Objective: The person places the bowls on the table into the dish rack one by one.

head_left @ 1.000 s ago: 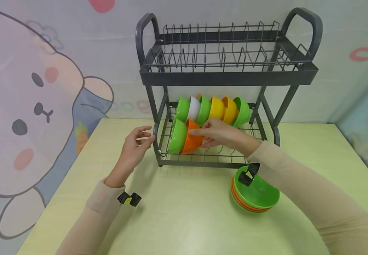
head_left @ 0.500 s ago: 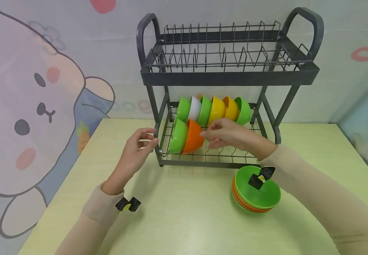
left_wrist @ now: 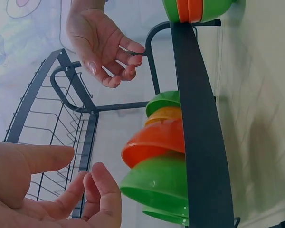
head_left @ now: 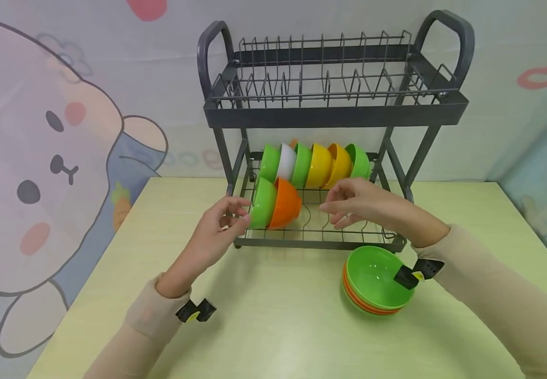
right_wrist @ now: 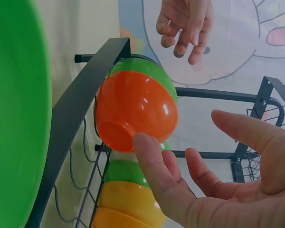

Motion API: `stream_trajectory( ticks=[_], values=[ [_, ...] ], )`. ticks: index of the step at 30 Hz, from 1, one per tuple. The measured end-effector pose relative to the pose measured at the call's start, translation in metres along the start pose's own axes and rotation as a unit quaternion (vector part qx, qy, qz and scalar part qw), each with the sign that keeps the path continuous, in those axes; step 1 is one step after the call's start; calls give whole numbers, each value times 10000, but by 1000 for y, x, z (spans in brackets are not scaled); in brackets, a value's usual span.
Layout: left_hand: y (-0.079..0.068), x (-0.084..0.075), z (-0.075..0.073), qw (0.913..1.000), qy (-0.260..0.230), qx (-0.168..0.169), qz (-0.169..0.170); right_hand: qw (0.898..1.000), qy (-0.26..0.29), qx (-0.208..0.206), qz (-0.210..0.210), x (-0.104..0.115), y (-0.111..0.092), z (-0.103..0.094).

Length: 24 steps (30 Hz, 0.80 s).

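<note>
On the lower tier of the dark dish rack (head_left: 335,117), a green bowl (head_left: 263,204) and an orange bowl (head_left: 285,204) stand on edge side by side in the front row. My left hand (head_left: 216,231) is just left of the green bowl, its fingers loosely bent around nothing. To the right of the orange bowl, my right hand (head_left: 365,202) hovers in front of the rack with thumb and fingers apart, holding nothing. In the right wrist view, the orange bowl (right_wrist: 135,109) shows its round foot beyond the right fingertips. Nested green and orange bowls (head_left: 377,279) sit on the table below the right hand.
Behind the front pair runs a row of green, white and yellow bowls (head_left: 320,166). The rack's upper wire tier (head_left: 325,87) overhangs them. A low front rail (head_left: 311,243) borders the lower tier. A cartoon-printed cloth (head_left: 179,79) hangs behind the table.
My right hand has let go of the orange bowl and moved right, away from it. My left hand has shifted slightly right and down toward the green bowl. The bowls stay put.
</note>
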<state>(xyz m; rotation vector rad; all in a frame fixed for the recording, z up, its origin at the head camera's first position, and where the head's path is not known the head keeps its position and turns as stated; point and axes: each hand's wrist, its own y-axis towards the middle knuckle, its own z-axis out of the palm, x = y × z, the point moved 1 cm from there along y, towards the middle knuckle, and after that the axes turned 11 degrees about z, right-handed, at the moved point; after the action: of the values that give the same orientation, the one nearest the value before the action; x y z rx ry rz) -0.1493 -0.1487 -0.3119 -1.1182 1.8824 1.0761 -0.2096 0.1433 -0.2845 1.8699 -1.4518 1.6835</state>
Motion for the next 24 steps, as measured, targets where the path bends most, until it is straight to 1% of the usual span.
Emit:
stream_trajectory(
  ticks=[5, 9, 14, 19, 21, 24],
  values=[
    [-1, -4, 9, 9994, -109, 327, -36, 9994, -284, -134, -119, -5, -14, -4],
    [-2, -6, 21, 9978, -205, 633, -25, 9988, -365, -250, -211, -11, -24, -7],
    [-2, -10, 36, 9941, -271, 1046, 31, 9979, -496, -367, -216, -20, -35, -11],
    [-1, -11, 51, 9888, -428, 1427, -108, 9962, -671, -519, -204, -29, -46, -14],
    [0, -14, 57, 9862, -527, 1558, -172, 9950, -768, -610, -198, -32, -50, -16],
    [1, -26, 63, 9824, -664, 1738, -187, 9943, -793, -688, -187, -38, -58, -19]
  ],
)
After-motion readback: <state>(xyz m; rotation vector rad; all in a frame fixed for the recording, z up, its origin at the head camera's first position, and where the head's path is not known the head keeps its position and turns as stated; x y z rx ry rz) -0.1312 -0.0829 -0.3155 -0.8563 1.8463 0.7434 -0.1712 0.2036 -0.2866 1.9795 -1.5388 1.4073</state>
